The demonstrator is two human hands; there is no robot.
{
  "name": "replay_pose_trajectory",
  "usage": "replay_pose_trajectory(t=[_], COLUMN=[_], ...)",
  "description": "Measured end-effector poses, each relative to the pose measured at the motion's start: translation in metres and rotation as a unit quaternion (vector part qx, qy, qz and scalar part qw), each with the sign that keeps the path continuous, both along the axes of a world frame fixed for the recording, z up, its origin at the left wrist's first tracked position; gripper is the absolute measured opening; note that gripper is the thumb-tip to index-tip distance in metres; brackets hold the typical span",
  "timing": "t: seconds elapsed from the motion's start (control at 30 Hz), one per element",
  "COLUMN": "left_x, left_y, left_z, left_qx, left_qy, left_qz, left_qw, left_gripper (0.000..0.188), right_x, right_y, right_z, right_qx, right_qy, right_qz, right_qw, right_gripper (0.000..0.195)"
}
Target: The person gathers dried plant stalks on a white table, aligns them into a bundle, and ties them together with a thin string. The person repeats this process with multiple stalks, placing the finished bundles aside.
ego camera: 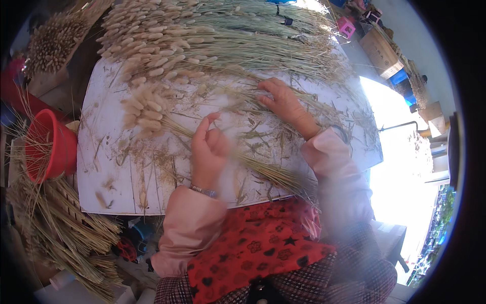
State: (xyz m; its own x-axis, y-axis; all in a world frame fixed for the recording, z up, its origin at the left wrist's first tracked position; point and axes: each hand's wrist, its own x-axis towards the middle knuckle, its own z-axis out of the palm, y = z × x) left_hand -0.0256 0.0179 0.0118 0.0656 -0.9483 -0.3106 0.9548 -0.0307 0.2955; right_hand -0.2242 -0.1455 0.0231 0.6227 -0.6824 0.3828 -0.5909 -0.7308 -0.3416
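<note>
My left hand (210, 152) is closed around a bunch of dried bunny-tail grass stems (271, 171) above the white tabletop (110, 171). The fluffy heads (146, 114) of that bunch point to the left, and its stem ends run down to the right. Over loose stems (315, 100) on the right side of the table, my right hand (284, 102) reaches with thumb and fingers apart. Nothing shows between them, though the far side of the fingers is hidden. A large heap of bunny-tail grass (228, 45) lies along the far side, heads leftward.
A red bucket (62, 148) with thin stems stands left of the table, above bundled stalks (68, 231). More grass heads (57, 41) stand at the far left. Chaff and broken leaves litter the tabletop. Cardboard boxes (381, 51) and a pink stool (345, 27) are at the right.
</note>
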Motion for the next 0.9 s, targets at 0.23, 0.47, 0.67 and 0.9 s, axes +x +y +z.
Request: replay_pose_trajectory(t=[0.23, 0.47, 0.67, 0.9], left_x=[0.001, -0.001, -0.001, 0.002], left_y=[-0.004, -0.007, -0.006, -0.006], left_z=[-0.007, -0.002, 0.0, -0.006], left_qx=[0.008, 0.018, 0.019, -0.024], left_qy=[-0.016, 0.007, 0.006, -0.024], left_qz=[0.005, 0.002, 0.009, 0.002], left_qw=[1.0, 1.0, 1.0, 0.999], left_gripper=[0.025, 0.024, 0.025, 0.028], right_x=[0.006, 0.002, -0.001, -0.039], right_y=[-0.037, -0.028, -0.014, 0.041], right_z=[0.001, 0.049, 0.079, 0.095], right_qx=[-0.061, 0.101, -0.175, -0.153], right_qy=[-0.029, -0.238, 0.1, -0.034], right_qz=[-0.036, 0.016, -0.056, -0.115], right_qw=[0.997, 0.966, 0.978, 0.981], right_gripper=[0.015, 0.007, 0.011, 0.013])
